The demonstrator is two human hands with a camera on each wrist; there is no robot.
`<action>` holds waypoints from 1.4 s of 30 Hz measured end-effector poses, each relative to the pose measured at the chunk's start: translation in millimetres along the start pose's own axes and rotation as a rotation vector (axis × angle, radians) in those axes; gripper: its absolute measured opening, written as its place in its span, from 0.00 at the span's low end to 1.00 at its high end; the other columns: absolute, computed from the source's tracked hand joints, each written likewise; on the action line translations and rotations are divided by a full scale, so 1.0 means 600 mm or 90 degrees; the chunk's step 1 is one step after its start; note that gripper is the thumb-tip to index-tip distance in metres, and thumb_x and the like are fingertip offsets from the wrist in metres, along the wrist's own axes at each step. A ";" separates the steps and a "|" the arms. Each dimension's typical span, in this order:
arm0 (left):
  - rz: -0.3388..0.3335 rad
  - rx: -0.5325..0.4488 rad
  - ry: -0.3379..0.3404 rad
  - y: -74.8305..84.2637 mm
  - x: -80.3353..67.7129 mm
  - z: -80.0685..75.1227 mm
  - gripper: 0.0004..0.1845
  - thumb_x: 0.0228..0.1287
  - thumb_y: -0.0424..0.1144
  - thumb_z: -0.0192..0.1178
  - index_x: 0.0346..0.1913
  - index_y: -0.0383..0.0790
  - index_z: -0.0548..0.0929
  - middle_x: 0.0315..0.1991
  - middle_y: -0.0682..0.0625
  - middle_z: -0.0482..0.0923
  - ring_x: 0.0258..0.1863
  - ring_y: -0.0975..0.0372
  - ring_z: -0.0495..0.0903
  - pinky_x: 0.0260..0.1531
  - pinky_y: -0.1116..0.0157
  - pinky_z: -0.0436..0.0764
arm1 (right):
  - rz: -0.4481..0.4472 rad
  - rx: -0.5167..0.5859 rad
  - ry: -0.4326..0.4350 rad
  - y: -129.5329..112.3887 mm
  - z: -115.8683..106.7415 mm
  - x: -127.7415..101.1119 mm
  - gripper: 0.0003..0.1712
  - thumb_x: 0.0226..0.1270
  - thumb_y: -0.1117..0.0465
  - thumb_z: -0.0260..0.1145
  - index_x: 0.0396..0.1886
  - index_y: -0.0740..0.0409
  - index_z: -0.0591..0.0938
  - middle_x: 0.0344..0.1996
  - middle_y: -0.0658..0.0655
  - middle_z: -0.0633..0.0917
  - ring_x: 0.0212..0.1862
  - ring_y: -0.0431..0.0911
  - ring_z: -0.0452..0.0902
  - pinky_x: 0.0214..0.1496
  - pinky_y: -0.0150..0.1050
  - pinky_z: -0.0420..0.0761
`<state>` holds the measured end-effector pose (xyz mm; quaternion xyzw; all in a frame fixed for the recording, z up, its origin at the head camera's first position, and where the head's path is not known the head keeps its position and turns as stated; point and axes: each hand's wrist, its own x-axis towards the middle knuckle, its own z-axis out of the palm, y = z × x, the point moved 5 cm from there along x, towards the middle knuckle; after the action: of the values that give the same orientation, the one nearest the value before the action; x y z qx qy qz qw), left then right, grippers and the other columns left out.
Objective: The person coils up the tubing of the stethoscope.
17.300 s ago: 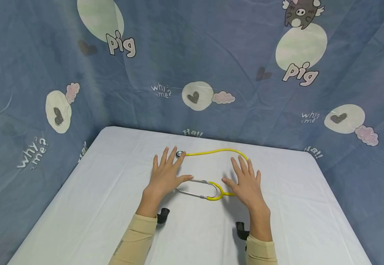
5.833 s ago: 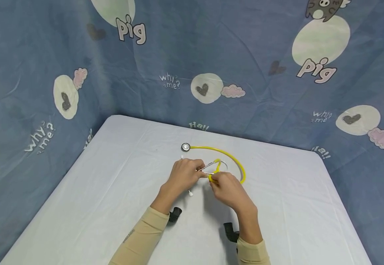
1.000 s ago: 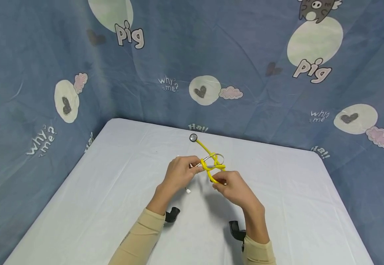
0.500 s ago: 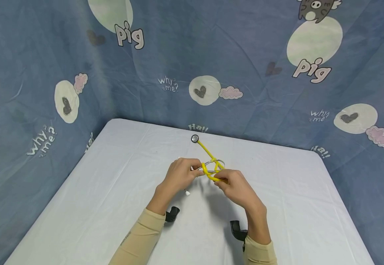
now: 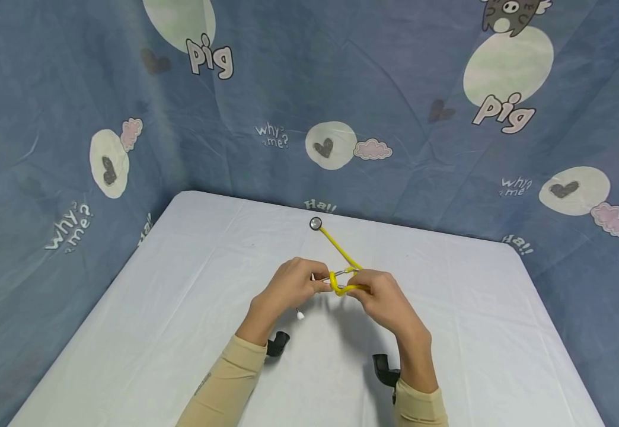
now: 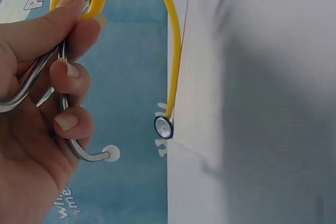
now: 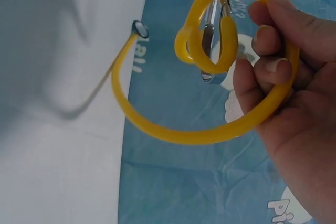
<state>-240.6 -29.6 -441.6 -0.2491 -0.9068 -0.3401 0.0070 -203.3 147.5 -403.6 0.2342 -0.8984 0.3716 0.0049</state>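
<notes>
I see both hands raised just above the middle of the white tabletop (image 5: 181, 308), working one yellow stethoscope (image 5: 341, 261). Left hand (image 5: 293, 284): grip is closed around the two metal ear tubes (image 6: 31, 82), fingers curled over them, thumb pressing the yellow fork where the tubes join. One white eartip (image 6: 111, 153) pokes out below the fingers; in the head view an eartip (image 5: 300, 316) hangs at 6 o'clock from that hand, off the cloth as far as I can tell. Right hand (image 5: 384, 296): grip pinches the yellow tubing (image 7: 210, 129), which is wound into a loop around the metal part near the fork (image 7: 212, 30). Loops sit between the two hands, which are almost touching.

From the loops the tubing runs out toward 11 o'clock to the round metal chest piece (image 5: 315, 223), which lies on the tabletop near its far edge. That stretch of tube looks fairly straight and rises off the cloth toward the hands.

Both forearms wear beige sleeves (image 5: 219, 385). Black wrist-camera mounts (image 5: 277, 344) sit under each wrist. Blue cartoon-print cloth (image 5: 341, 107) with "pig" lettering hangs behind the tabletop at 12 o'clock and along both sides.
</notes>
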 end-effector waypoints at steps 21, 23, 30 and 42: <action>0.048 -0.072 -0.070 0.010 -0.003 0.010 0.02 0.59 0.47 0.71 0.34 0.60 0.87 0.25 0.66 0.80 0.24 0.69 0.75 0.25 0.69 0.75 | -0.080 -0.018 0.118 -0.001 -0.015 0.001 0.05 0.53 0.66 0.76 0.31 0.58 0.89 0.26 0.47 0.83 0.32 0.38 0.77 0.34 0.33 0.80; 0.055 -0.096 -0.080 0.011 -0.003 0.009 0.02 0.59 0.47 0.71 0.34 0.59 0.87 0.25 0.66 0.81 0.24 0.69 0.75 0.26 0.69 0.75 | -0.082 -0.019 0.124 0.000 -0.015 0.001 0.06 0.54 0.67 0.76 0.32 0.58 0.89 0.28 0.47 0.84 0.33 0.38 0.78 0.35 0.33 0.81; 0.078 -0.141 -0.107 0.014 -0.003 0.009 0.02 0.60 0.47 0.70 0.35 0.61 0.88 0.28 0.66 0.83 0.26 0.68 0.75 0.29 0.68 0.77 | -0.086 0.005 0.137 0.007 -0.014 0.001 0.09 0.54 0.69 0.75 0.36 0.55 0.89 0.32 0.48 0.87 0.38 0.40 0.81 0.38 0.35 0.83; 0.088 -0.166 -0.142 0.028 -0.003 0.015 0.04 0.59 0.45 0.71 0.32 0.62 0.87 0.25 0.64 0.80 0.26 0.67 0.74 0.28 0.69 0.75 | -0.026 0.070 0.122 0.033 -0.018 0.004 0.09 0.51 0.65 0.77 0.34 0.53 0.90 0.31 0.48 0.88 0.39 0.42 0.81 0.41 0.35 0.80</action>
<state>-230.0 -14.0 -438.8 -0.3460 -0.8307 -0.4240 -0.1023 -215.7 165.6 -408.4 0.2156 -0.8670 0.4410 0.0853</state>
